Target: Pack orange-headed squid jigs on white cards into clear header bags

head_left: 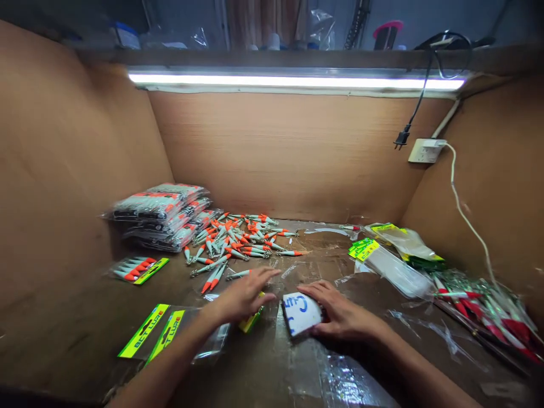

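Note:
My right hand (334, 310) grips a small white-topped block (301, 313) with blue handwriting and a dark edge, low over the table. My left hand (246, 294) is open, its fingers stretched out just left of the block. Partly under that hand lies a clear bag with a yellow-green header (251, 322); the hand hides much of it. Beyond my hands spreads a loose heap of white-and-orange fishing lures (238, 238). Flat header bags (144, 330) marked "BCT LURE" lie beside my left forearm, which covers part of them.
Bagged lures (161, 215) are stacked at the back left, near one filled pack (138, 269). Header bags (395, 266) lie at right, beside red-and-white lures (488, 323). A plug (402, 137) dangles near the wall socket (426, 151). Wooden panels enclose three sides.

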{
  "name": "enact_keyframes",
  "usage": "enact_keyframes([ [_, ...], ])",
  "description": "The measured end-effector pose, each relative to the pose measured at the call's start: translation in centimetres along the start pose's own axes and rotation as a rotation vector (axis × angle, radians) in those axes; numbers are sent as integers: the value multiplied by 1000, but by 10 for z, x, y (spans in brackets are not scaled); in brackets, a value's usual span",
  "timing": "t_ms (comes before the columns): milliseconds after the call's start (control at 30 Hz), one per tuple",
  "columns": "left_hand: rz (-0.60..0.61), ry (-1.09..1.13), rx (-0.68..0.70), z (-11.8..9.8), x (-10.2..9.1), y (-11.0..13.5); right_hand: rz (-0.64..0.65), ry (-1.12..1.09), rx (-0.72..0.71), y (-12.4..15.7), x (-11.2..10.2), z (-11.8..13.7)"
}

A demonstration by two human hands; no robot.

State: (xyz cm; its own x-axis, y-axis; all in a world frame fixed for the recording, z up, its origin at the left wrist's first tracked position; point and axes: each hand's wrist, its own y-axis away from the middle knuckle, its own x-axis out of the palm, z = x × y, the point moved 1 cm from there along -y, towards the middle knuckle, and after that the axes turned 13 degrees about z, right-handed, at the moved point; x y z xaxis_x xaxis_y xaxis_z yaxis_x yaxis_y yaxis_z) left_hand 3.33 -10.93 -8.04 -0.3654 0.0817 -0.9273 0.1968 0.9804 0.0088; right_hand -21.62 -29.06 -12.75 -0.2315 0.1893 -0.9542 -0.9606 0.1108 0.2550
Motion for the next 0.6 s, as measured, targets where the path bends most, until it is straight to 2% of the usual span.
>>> enact_keyframes([
  [33,9,-61,-27,8,-10,5,18,6,-15,1,0,-6],
  [67,76,-126,-81,17,-19,9,21,13,-19,2,0,-13],
  [133,192,-223,-182,31,-30,15,-39,-2,25,3,2,-21],
  [200,246,-251,-222,40,-33,15,-125,-34,66,3,4,-16],
  [267,256,-247,-230,44,-31,11,-154,-43,44,3,5,1],
  [367,271,-211,-233,45,-29,4,-67,-5,-68,3,3,33],
  [433,279,-176,-266,46,-30,2,-48,-1,-80,4,1,45],
  [600,256,-228,-270,47,-30,2,-76,-27,-32,3,3,40],
])
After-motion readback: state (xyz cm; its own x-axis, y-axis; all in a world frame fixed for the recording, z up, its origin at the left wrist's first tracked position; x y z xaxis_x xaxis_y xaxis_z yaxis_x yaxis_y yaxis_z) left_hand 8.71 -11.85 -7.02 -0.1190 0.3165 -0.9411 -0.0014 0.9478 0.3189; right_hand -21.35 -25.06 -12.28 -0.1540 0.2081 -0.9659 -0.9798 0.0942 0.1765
